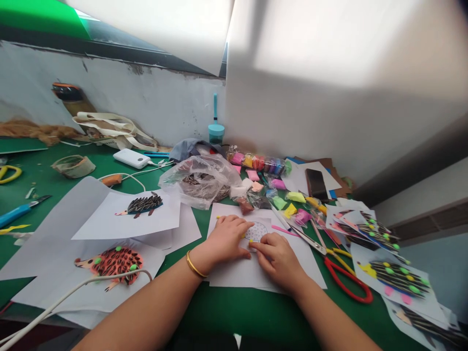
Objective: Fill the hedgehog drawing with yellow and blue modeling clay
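Note:
White paper [234, 270] lies on the green table, with a small sheet bearing an oval drawing filled with little marks [258, 231] on top. My left hand [228, 238] rests on the paper left of the drawing, fingers apart, with a bit of yellow near its fingertips. At the drawing's lower edge, my right hand [280, 256] has its index finger and thumb close together by a tiny yellow piece [251, 241]; whether it grips anything is too small to tell. A yellow bangle circles my left wrist.
Red-handled scissors [347, 282] lie right of the paper. Behind are a plastic bag of seeds [201, 180], colored clay packets [280, 202] and a phone [316, 184]. Hedgehog pictures flank both sides; a white cable [69, 294] crosses the left one. A blue knife [18, 214] lies far left.

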Demonstrator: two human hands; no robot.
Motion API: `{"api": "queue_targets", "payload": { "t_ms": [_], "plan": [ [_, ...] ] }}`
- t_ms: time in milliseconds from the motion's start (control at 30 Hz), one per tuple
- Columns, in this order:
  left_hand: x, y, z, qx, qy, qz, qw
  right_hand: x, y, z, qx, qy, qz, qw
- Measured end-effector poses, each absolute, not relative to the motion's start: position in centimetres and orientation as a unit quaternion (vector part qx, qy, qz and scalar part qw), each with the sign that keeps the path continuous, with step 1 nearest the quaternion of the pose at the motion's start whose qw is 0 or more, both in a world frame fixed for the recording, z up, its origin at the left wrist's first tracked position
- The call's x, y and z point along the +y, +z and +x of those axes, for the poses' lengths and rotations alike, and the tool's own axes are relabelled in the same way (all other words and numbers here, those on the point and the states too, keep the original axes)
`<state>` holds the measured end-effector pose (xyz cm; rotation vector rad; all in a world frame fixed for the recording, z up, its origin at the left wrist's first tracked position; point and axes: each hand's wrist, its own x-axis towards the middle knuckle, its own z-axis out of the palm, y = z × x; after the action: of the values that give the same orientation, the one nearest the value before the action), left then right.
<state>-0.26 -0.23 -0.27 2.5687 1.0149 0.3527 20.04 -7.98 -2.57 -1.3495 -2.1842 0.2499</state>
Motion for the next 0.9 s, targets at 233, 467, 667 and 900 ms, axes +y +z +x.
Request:
{"api": "queue_targets", "payload": {
  "t_ms": [233, 467, 667, 900],
  "plan": [
    [-0.9, 0.8, -0.1, 0.366, 0.207, 0.890, 0.176, -7.6, -2.6, 19.6, -0.748, 0.129, -0.544, 0.358],
    [1.1, 0.6, -0.9, 0.449, 0.570, 0.614, 0.312, -6.3, -2.0, 21.0, -0.617, 0.231, -0.576, 0.484],
    [1.6, 0.5, -1.0, 0.452, 0.649, 0.485, 0.374, -4.9, -2.5, 24.5, -0.431, 0.198, -0.583, 0.660],
    [1.6, 1.6, -1.7, 0.454, 0.439, 0.739, 0.234, -6.6, -2.2, 21.5, -0.632, 0.134, -0.569, 0.509]
  ]
}}
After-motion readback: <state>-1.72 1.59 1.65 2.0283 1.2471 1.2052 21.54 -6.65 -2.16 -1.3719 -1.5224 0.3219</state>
